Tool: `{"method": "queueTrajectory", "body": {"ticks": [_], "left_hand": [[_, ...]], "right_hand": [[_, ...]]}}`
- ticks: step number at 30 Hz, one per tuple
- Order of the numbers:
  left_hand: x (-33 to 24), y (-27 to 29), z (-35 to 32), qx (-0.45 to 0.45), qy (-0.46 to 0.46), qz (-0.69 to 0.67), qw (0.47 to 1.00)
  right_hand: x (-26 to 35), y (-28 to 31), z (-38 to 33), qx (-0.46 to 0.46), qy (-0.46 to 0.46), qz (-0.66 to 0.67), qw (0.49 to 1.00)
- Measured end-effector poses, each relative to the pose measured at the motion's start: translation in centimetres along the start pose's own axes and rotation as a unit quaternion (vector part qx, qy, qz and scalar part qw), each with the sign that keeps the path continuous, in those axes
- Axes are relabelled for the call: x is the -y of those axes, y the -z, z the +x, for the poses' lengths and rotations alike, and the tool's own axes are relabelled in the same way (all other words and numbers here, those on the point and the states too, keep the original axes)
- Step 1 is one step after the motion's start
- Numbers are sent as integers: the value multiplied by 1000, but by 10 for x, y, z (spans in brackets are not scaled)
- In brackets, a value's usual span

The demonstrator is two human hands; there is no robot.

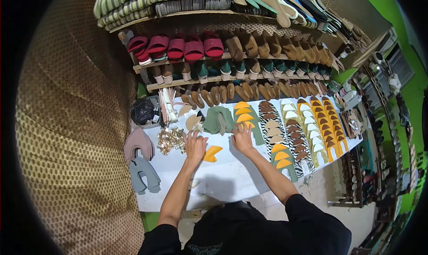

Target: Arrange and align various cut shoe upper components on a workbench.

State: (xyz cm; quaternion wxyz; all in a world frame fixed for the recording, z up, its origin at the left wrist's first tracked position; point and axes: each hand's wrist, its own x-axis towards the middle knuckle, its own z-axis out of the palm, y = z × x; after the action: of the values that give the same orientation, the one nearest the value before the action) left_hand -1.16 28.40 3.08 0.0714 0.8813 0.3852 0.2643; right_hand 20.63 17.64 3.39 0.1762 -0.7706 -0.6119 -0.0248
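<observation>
Bright yellow, flat, pointed pieces (213,153) lie on the table between the two hands, just right of the left hand (195,146), whose fingers are spread a little and hold nothing visible. The right hand (242,140) has its fingertips at the near end of a column of yellow half-round pieces (243,117) laid on green material; whether they pinch one cannot be told. The white-covered table (256,181) carries, at the left, grey-blue U-shaped pieces (141,165) and, beyond them, a dusty-pink curved stack (133,141). A heap of shiny gold-coloured bits (169,141) sits beside the left hand, and a stack of sage-green U-shaped pieces (218,117) lies beyond and between the hands. Zebra-striped strips (269,107) bearing half-rounds stand to the right. Farther off, wooden shelves hold red slippers (194,51) and brown suede shoes (263,45). Both forearms reach forward, palms down, wrists slightly raised.
</observation>
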Motion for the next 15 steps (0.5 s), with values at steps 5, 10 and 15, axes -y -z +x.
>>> {"method": "queueTrajectory", "body": {"ticks": [5, 10, 15], "left_hand": [[0, -20, 47, 44, 12, 23, 999], [22, -59, 82, 61, 20, 30, 997], [21, -91, 98, 46, 37, 46, 997]], "right_hand": [[-17, -25, 71, -12, 4, 40, 999], [-8, -63, 135, 25, 40, 31, 998], [-20, -101, 158, 13, 80, 21, 996]]}}
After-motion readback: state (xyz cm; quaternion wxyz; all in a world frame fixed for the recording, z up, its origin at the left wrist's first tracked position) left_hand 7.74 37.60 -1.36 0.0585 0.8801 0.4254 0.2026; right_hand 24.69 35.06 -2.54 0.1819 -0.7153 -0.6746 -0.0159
